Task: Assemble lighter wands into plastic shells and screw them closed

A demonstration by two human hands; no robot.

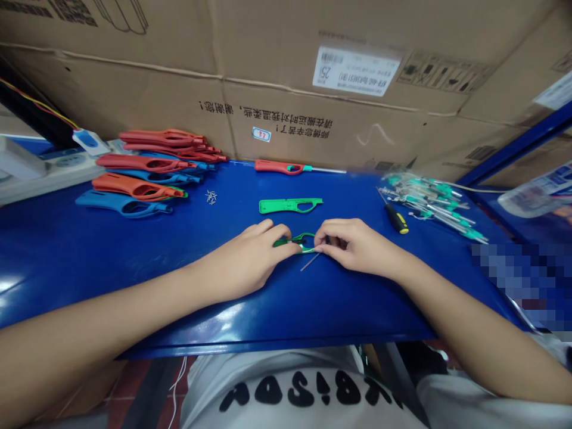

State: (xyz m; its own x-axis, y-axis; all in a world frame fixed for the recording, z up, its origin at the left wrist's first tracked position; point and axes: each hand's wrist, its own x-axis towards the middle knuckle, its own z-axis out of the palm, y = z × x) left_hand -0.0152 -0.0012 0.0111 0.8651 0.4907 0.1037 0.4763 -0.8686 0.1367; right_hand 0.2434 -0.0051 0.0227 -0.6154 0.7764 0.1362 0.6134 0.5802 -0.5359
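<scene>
Between my two hands is a green lighter casing half (pixel 307 251) with a trigger opening and some dark parts inside. My left hand (pixel 250 256) grips its rear end between thumb and fingers, covering much of it. At the casing's front end, the fingertips of my right hand (pixel 348 241) are pinched together. A thin grey rod (pixel 309 262) sticks out below my right thumb, slanting down to the left; its upper end is hidden. Just beyond my hands lies another green casing half (pixel 286 206). Behind that rests an assembled red lighter (pixel 279 167) with a metal tube.
Red, orange and blue casing halves (pixel 129 186) are piled on the left. Small screws (pixel 211 197) lie beside them. To the right are a black-and-yellow screwdriver (pixel 397 219) and a heap of metal tubes with teal parts (pixel 440 202). A cardboard box (pixel 268 89) walls off the blue table's (pixel 179 322) back.
</scene>
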